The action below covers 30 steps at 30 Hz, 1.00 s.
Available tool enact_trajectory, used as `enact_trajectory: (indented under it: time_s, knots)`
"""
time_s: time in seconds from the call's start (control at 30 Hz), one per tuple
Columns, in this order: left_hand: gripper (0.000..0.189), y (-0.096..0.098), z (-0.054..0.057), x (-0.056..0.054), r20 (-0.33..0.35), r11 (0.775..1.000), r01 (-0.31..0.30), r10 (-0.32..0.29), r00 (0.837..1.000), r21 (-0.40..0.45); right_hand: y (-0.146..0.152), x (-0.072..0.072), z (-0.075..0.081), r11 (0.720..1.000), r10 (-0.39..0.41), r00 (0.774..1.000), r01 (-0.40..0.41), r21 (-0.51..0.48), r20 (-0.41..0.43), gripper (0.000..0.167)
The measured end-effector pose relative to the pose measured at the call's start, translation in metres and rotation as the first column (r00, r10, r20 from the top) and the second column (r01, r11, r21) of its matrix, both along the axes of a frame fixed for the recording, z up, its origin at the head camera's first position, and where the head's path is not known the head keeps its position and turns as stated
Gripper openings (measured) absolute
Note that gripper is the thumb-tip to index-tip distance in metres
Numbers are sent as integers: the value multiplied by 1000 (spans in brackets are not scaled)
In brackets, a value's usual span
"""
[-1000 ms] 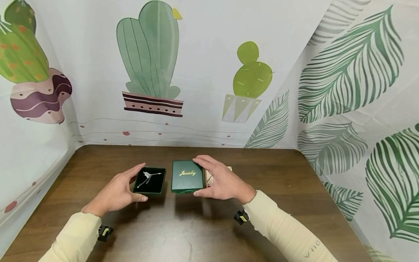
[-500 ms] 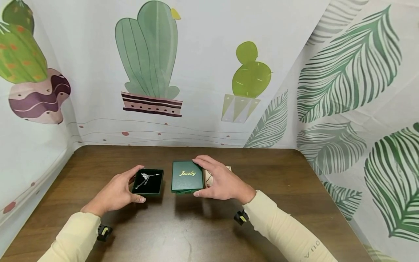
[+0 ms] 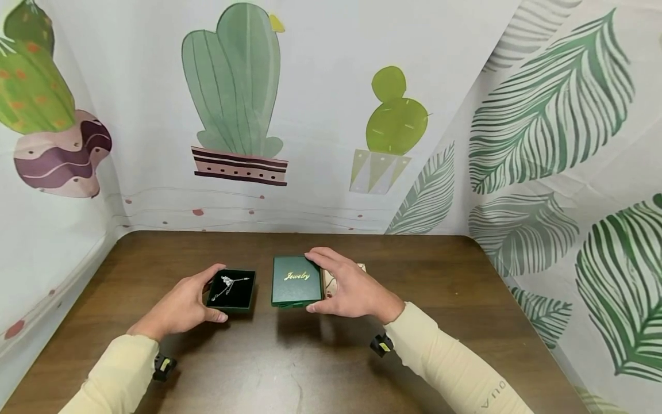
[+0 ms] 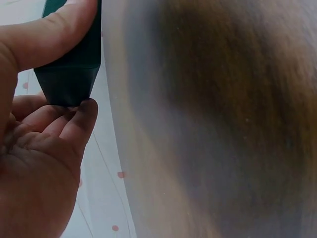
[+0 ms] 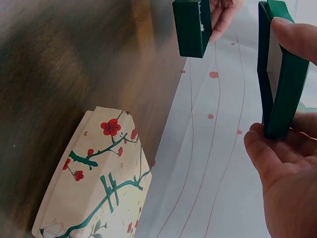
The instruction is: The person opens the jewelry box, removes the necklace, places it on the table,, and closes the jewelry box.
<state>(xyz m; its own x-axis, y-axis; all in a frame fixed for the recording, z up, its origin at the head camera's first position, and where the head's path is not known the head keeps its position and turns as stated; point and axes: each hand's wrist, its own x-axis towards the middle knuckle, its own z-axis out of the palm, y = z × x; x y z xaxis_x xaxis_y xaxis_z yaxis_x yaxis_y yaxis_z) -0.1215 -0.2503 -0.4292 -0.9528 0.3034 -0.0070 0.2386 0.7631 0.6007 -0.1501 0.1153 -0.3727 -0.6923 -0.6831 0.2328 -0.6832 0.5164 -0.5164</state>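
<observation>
In the head view my left hand [image 3: 181,302] grips a small dark green jewelry box base [image 3: 235,310] by its left side, thumb at the front. A silver chain with a pendant [image 3: 226,282] lies on the black lining inside. My right hand [image 3: 354,286] pinches the green box lid [image 3: 296,283], lettered "Jewelry" in gold, between thumb and fingers. Lid and base are held apart side by side, both above the table. The right wrist view shows the lid's hollow, pale inner side [image 5: 274,59]. In the left wrist view, the thumb and fingers clasp the base [image 4: 68,83].
Beneath my right hand a cream flower-patterned box or packet [image 5: 101,181] lies on the brown wooden table [image 3: 439,345]; in the head view the hand covers most of it. A white printed cloth [image 3: 320,115] stands behind the table.
My left hand has shifted slightly left and toward me with the box base, widening the gap to the lid. The right hand and lid stay nearly still.
</observation>
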Motion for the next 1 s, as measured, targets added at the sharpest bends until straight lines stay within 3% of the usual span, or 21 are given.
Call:
enact_trajectory:
  time_s: [1.0]
  knots:
    - [108, -15, -19, -8, -18, 999, -6, 6, 1000, -43, 2, -2, -3, 1000, 12, 1000, -12, 6, -21, 93]
